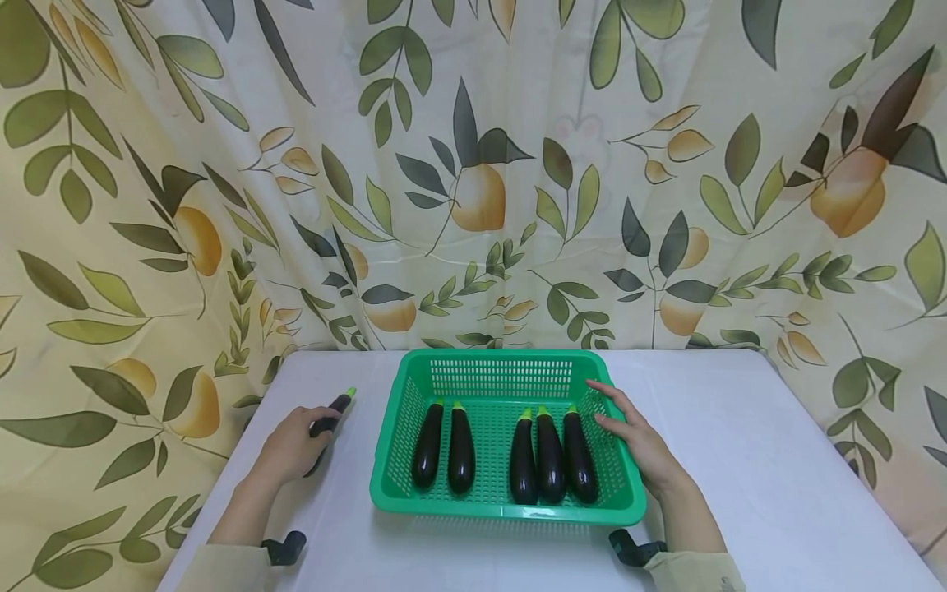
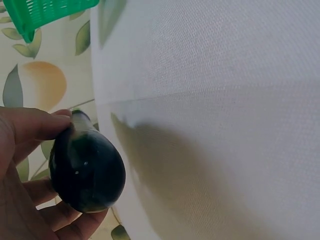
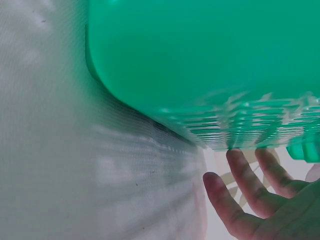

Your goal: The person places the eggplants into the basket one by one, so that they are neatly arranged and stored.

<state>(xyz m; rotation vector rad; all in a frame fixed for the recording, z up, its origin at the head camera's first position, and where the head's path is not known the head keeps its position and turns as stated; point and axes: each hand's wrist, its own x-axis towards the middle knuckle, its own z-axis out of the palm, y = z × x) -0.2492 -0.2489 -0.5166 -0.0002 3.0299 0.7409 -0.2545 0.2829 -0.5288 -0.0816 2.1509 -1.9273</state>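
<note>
My left hand grips a dark eggplant left of the green basket. In the left wrist view, thumb and fingers wrap its sides, and its shadow falls on the white cloth beside it. My right hand is at the basket's right side, with fingers extended over the rim. In the right wrist view, fingertips show close to the slotted basket wall. Inside the basket lie several glossy eggplants, green stem ends pointing away: two at left, three at right.
A white cloth covers the table under the basket. Behind the table's far edge hangs a curtain printed with leaves and fruit. Dark wrist straps sit on both wrists, by the sleeve cuffs.
</note>
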